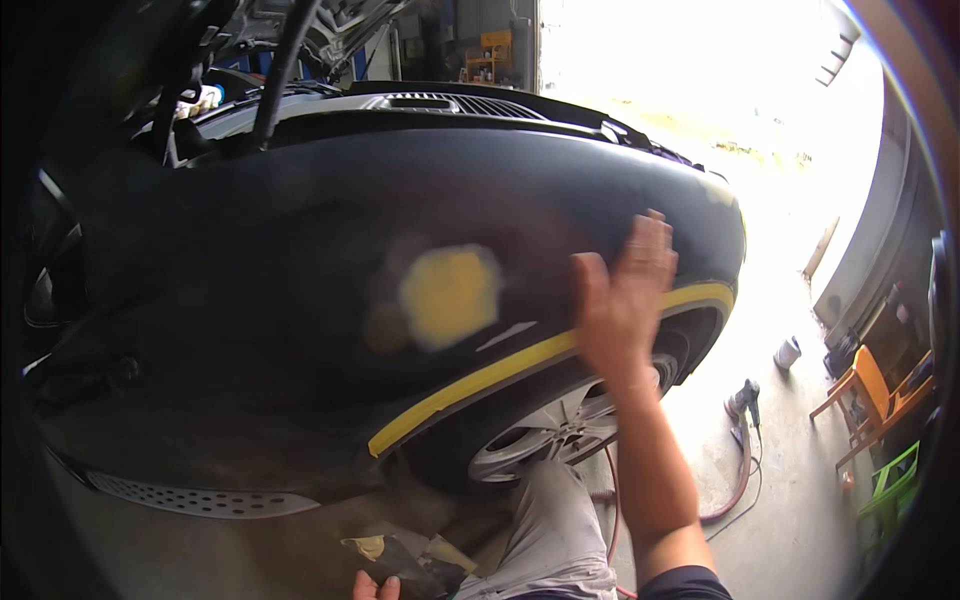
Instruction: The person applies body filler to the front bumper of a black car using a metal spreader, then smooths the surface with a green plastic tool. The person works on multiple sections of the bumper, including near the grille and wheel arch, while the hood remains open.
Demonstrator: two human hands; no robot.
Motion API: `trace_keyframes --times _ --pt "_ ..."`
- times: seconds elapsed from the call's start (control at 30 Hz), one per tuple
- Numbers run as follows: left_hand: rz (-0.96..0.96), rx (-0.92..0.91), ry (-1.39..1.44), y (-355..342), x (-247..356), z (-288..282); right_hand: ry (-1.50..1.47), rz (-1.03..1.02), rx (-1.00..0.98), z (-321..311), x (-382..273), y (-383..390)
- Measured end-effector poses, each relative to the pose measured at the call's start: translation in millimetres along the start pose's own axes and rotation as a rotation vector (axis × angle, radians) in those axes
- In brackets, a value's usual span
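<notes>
Watching from afar through the head camera, I have a dark car fender filling the middle of the view. A rough yellow patch sits on it, just nine o'clock of centre.

The right hand is at three o'clock, between that patch and the front end. I read it as laid flat so palm and fingers can feel the surface: the thumb stands apart from the fingers, which lie close together, and nothing is gripped. It is blurred, so I can't be sure of full contact.

The left hand shows only its fingertips, between six and seven o'clock, right by a dark sheet with a tan blob on it. I can't tell whether those fingers are clamped on the sheet or merely beside it. Its place low by the knee seems chosen to keep it clear of the panel.

Yellow tape follows the arch above the wheel, presumably to guard that edge. Toward eleven o'clock, a rod slants upward, probably to support the hood. Near four o'clock, a power tool rests on the floor, apart from both hands.
</notes>
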State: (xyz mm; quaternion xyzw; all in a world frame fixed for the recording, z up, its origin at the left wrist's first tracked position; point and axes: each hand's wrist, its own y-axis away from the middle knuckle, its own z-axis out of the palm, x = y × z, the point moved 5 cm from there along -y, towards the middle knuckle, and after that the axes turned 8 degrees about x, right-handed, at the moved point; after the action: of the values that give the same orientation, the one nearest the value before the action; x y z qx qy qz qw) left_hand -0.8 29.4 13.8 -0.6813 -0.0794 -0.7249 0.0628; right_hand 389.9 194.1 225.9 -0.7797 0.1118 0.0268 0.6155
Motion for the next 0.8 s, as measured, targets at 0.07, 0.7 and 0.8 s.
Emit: trace_keyframes --times 0.07,0.7,0.8 --pt "0.058 0.005 -0.121 2 8 -10 -0.185 -0.048 -0.106 -5 -90 8" --pt "-0.025 0.023 0.291 -5 -17 3 -0.075 -0.199 -0.024 -11 -15 8" --pt "-0.018 0.081 0.276 -7 -15 -1 -0.241 -0.256 -0.217 -11 -124 37"
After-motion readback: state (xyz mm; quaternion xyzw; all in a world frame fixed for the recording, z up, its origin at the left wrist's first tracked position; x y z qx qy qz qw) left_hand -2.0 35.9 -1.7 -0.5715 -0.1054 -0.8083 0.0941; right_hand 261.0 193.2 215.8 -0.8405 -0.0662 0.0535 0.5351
